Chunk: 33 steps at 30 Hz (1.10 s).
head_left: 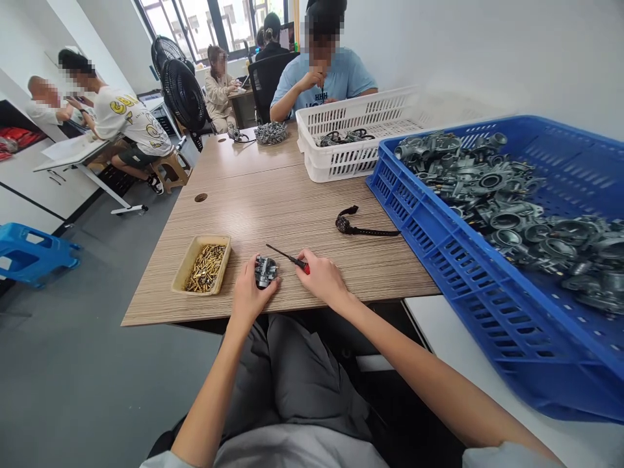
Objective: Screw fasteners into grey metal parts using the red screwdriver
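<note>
My left hand is closed around a small grey metal part, held upright on the wooden table near its front edge. My right hand grips a screwdriver with a red handle; its dark shaft points up and to the left, the tip just above the metal part. A shallow tan tray of several small brass pieces lies to the left of my left hand.
A black strap-like item lies on the table. A blue crate heaped with grey metal castings stands at the right, a white crate behind it. A person in a blue shirt sits across the table; others work at the back left beside two black fans.
</note>
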Motion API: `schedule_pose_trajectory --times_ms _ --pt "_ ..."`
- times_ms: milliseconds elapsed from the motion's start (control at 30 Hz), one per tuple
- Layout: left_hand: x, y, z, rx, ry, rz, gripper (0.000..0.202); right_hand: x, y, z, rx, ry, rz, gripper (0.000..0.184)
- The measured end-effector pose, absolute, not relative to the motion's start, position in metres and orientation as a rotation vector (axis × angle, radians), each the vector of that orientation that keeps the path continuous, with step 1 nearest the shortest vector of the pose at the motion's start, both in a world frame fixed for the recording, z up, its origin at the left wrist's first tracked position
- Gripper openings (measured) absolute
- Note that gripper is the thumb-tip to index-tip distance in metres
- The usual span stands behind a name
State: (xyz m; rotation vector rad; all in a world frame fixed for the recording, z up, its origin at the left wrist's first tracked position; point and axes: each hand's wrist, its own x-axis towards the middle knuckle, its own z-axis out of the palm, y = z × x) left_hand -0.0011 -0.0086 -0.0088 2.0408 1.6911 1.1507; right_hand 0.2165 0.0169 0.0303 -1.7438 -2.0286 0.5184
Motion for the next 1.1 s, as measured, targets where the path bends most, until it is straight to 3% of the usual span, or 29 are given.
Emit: schedule_pose_trajectory --times_ms 167,400,1100 --pt "-0.002 -0.008 -0.011 2.011 1.721 1.182 0.069 0.246 0.039 0.031 -1.340 -2.025 0.889 0.020" --pt "-0.002 -0.010 -0.011 1.994 1.783 1.220 0.068 0.287 0.060 0.031 -1.147 -1.645 1.663 0.043" --pt "-0.001 -0.014 -0.008 2.010 1.843 1.178 0.072 0.297 0.058 0.041 -1.030 -1.790 1.819 0.046"
